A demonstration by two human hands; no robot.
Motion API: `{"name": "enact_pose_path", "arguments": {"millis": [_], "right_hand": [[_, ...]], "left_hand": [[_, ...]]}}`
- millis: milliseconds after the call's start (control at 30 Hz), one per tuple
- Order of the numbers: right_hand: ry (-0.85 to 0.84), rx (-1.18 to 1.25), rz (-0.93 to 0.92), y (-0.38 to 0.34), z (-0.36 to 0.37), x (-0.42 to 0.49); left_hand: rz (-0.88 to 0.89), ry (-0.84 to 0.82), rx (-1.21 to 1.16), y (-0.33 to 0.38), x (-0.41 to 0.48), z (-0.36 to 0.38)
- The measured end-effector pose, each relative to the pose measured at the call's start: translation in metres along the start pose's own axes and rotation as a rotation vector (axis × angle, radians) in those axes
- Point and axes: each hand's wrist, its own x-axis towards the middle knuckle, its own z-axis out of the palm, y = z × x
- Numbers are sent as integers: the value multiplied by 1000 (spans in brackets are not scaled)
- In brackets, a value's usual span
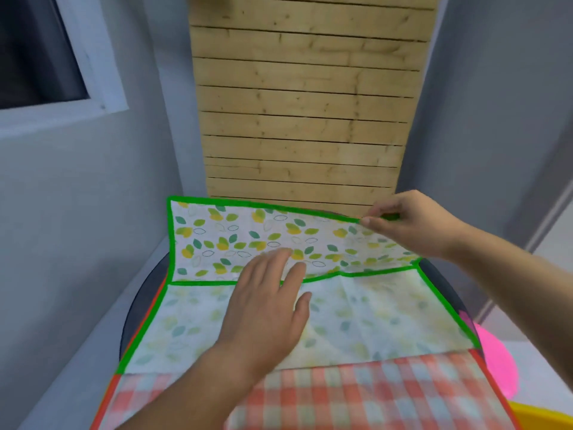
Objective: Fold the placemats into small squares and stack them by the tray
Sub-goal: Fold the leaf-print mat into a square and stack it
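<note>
Basically left hand (266, 305) lies flat, fingers straight, pinning the leaf placemat (372, 315) atop the checked placemat (341, 395) while right hand (412, 225) pinches its far green edge, likely folding it over.

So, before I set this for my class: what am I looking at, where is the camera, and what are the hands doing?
There is no machine here. A person wears one wide-angle camera on the head, looking forward and down, so you see their own arms. On a dark table lies a red checked placemat, and on it a leaf-print placemat with a green border. The left hand presses flat on the leaf-print one. The right hand pinches its far edge near the right corner; that part looks lifted.
</note>
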Motion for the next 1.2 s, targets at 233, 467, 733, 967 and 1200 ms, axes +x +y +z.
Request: {"name": "enact_pose_path", "arguments": {"millis": [233, 467, 733, 967, 1200], "right_hand": [[-146, 39, 8, -14, 26, -92], [-177, 62, 74, 13, 73, -134], [-104, 27, -13, 35, 89, -151], [-180, -193, -33, 25, 88, -147], [-214, -139, -91, -16, 105, -86]], "left_hand": [[216, -58, 143, 13, -17, -34], [84, -547, 192, 3, -38, -19], [22, -778, 28, -10, -46, -5], [-16, -804, 4, -15, -47, 0], [-21, -764, -34, -17, -49, 1]]}}
